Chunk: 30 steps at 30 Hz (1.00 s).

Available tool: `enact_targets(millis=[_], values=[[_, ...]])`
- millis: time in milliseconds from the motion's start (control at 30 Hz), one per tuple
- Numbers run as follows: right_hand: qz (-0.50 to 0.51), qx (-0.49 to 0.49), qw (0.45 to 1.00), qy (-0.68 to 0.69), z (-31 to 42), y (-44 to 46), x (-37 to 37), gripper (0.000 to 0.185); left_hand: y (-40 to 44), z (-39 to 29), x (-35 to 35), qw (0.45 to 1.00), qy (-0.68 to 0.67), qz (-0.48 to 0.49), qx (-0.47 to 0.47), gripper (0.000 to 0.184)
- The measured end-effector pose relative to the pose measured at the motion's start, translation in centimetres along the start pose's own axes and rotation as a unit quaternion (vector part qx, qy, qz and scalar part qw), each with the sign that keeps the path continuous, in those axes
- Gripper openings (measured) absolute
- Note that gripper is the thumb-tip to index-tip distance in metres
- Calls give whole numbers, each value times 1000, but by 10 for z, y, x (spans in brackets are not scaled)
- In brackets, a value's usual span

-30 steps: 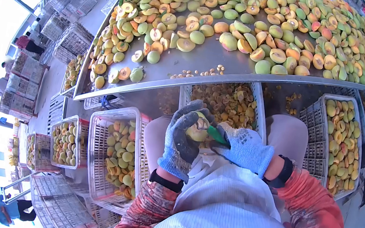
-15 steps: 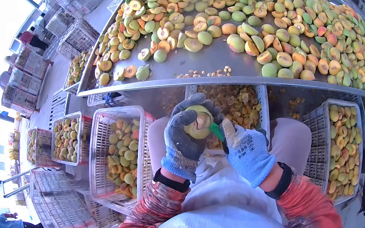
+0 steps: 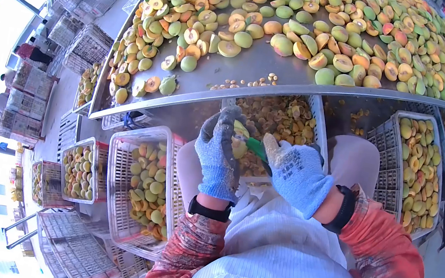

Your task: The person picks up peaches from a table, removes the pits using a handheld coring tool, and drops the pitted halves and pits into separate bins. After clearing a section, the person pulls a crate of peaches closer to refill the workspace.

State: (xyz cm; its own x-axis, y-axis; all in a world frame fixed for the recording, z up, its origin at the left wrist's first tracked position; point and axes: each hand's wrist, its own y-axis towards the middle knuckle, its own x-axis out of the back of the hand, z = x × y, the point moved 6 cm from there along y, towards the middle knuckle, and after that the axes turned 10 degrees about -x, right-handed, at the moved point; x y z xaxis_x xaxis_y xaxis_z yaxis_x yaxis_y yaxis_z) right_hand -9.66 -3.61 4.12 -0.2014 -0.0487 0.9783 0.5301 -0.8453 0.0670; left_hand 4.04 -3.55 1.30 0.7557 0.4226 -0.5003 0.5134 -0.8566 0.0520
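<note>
Both hands wear blue and grey gloves and meet above my lap. My left hand is closed around a pale green fruit, which its fingers partly cover. In my right hand is a green-handled tool, its tip against the fruit. Just beyond the hands, a crate holds brownish scraps. Above it, the metal table bears many halved and whole green-orange fruits, with a few small pits near its front edge.
A pinkish crate of fruit stands left of my legs, with smaller filled crates beyond it. On the right is another crate of halved fruit. Stacked crates and people are at the far left; a co-worker's arm shows at the right edge.
My left hand has turned, so the fruit's cut face, plain half a second ago, is now mostly covered. The tool's handle has shifted left with the right hand. The view has tilted slightly.
</note>
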Motion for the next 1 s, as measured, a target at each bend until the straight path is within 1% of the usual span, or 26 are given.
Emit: enact_targets(millis=[33, 67, 100, 133, 167, 200, 233, 267, 300, 333, 367, 400, 467, 533, 567, 600, 633, 667, 700, 733, 767, 867, 900, 933, 967, 1000], values=[[25, 2, 997, 73, 3, -3, -3, 48, 3, 0, 0, 999, 26, -4, -19, 24], [25, 0, 997, 74, 2, -3, -3, 48, 4, 0, 0, 998, 52, -9, -37, 25], [59, -13, 983, 175, 1, -4, -6, 47, 2, 3, 2, 998, 54, -8, -34, 25], [89, -29, 957, 275, 0, -4, -8, 46, 0, -3, 2, 986, 131, 15, -100, 26], [90, -35, 956, 277, -2, -2, 1, 46, -3, -7, -1, 964, 205, 38, -164, 27], [203, -86, 910, 352, -2, -3, 2, 47, -6, -6, -1, 965, 206, 38, -156, 27], [309, -132, 844, 417, -1, -8, -2, 49, -7, -4, -4, 977, 169, 52, -118, 27], [312, -133, 844, 416, -2, -9, -7, 49, -6, -1, -6, 986, 132, 65, -82, 27], [246, -85, 910, 321, -4, -8, -10, 49, -5, 1, -2, 986, 133, 63, -80, 27], [175, -36, 959, 221, -3, -9, -11, 49, -5, 13, 4, 990, 123, 64, 5, 26], [178, -39, 958, 223, -3, -13, -17, 49, -8, 26, 9, 987, 112, 65, 92, 26], [164, -28, 960, 227, -3, -14, -18, 48, -8, 29, 9, 987, 112, 67, 94, 26], [154, -20, 960, 232, -6, -15, -23, 46, -9, 18, 7, 990, 136, 37, -7, 25], [177, -7, 929, 326, -5, -10, -26, 40, -13, 13, 5, 991, 133, 11, -18, 25], [177, -8, 928, 328, -6, -5, -17, 40, -13, 14, 5, 990, 140, 18, -11, 24], [286, -58, 879, 378, -8, -4, -15, 35, -13, 15, 4, 989, 146, 27, -2, 24], [389, -108, 811, 422, -9, -9, -17, 30, -10, 13, 5, 989, 147, 30, 1, 24], [389, -110, 810, 424, -13, -8, -19, 30, -7, 19, 3, 985, 121, 83, 90, 23], [408, -113, 778, 465, -15, -10, -24, 29, -9, 27, -1, 971, 93, 133, 177, 23], [427, -115, 741, 505, -15, -11, -26, 28, -8, 27, -2, 971, 94, 131, 179, 23], [438, -126, 730, 509, -17, -11, -23, 27, -6, 27, -6, 969, 113, 130, 176, 23], [430, -146, 738, 499, -19, -7, -21, 27, -3, 36, -8, 971, 159, 120, 136, 23], [427, -147, 739, 500, -20, -5, -20, 27, 1, 40, -5, 976, 160, 96, 108, 23], [428, -159, 724, 517, -22, -4, -20, 27, 4, 40, -4, 981, 161, 72, 81, 23], [431, -171, 707, 535, -23, -5, -22, 26, 7, 40, -3, 981, 161, 72, 83, 23], [431, -172, 705, 536, -24, -7, -29, 26, 8, 48, -4, 971, 124, 93, 181, 27]])
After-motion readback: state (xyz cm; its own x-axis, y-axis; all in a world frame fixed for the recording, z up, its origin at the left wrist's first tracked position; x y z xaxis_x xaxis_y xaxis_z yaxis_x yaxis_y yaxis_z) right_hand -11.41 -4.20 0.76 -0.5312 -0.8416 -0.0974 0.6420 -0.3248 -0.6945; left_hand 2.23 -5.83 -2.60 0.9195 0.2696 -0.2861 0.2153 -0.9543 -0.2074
